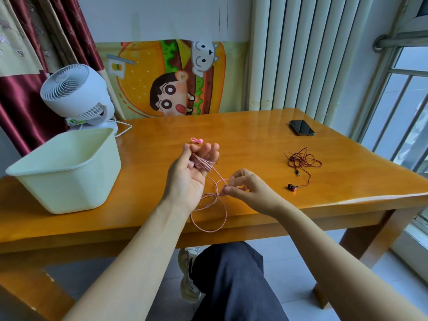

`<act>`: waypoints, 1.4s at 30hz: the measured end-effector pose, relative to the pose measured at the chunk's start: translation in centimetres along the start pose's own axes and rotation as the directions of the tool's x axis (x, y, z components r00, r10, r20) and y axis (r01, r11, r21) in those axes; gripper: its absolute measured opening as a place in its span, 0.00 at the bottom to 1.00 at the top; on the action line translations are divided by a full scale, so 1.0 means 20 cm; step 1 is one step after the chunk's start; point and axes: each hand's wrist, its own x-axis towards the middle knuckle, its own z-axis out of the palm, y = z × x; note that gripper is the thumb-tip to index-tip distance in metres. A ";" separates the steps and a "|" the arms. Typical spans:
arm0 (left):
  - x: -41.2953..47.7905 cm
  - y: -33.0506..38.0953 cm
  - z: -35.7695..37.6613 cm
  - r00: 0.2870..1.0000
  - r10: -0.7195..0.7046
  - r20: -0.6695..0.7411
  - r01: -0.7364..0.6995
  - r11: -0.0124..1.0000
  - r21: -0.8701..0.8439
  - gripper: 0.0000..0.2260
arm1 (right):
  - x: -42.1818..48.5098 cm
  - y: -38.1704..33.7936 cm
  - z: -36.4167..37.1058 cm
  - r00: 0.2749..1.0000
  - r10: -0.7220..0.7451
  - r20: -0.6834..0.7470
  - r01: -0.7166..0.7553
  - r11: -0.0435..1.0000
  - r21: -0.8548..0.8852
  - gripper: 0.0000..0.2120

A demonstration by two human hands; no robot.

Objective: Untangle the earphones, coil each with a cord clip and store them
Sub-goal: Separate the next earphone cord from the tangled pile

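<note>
The left hand [192, 172] is raised palm-up over the wooden table [254, 140], its fingers half curled round a coil of the pink earphone cord [202, 163]. The right hand [245, 188], at its 4 o'clock, pinches the trailing cord, which hangs in loose loops past the table edge. From the left hand, a pink cord clip [197, 140] lies at 12 o'clock, tangled red earphones [303, 161] at 3, a pale green bin [69, 186] at 9, and a phone [301, 127] at 2.
</note>
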 end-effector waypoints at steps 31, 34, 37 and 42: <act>0.00 -0.05 -0.12 0.948 0.311 -0.071 -0.054 0.375 0.925 0.16 | 0.02 0.02 -0.15 0.909 0.285 -0.305 -0.240 0.954 0.179 0.15; 0.01 -0.04 -0.14 0.967 0.247 0.061 -0.119 0.228 0.966 0.17 | 0.02 -0.01 -0.14 0.916 0.161 -0.366 -0.143 0.987 0.074 0.18; 0.01 -0.06 -0.14 0.963 0.207 0.172 -0.197 0.106 0.975 0.17 | 0.01 -0.10 -0.11 0.939 -0.069 -0.336 0.098 0.993 0.070 0.20; 0.00 -0.06 -0.07 0.949 0.180 0.260 -0.277 0.082 0.957 0.17 | 0.02 -0.19 -0.06 0.998 -0.061 0.010 0.053 0.932 0.358 0.16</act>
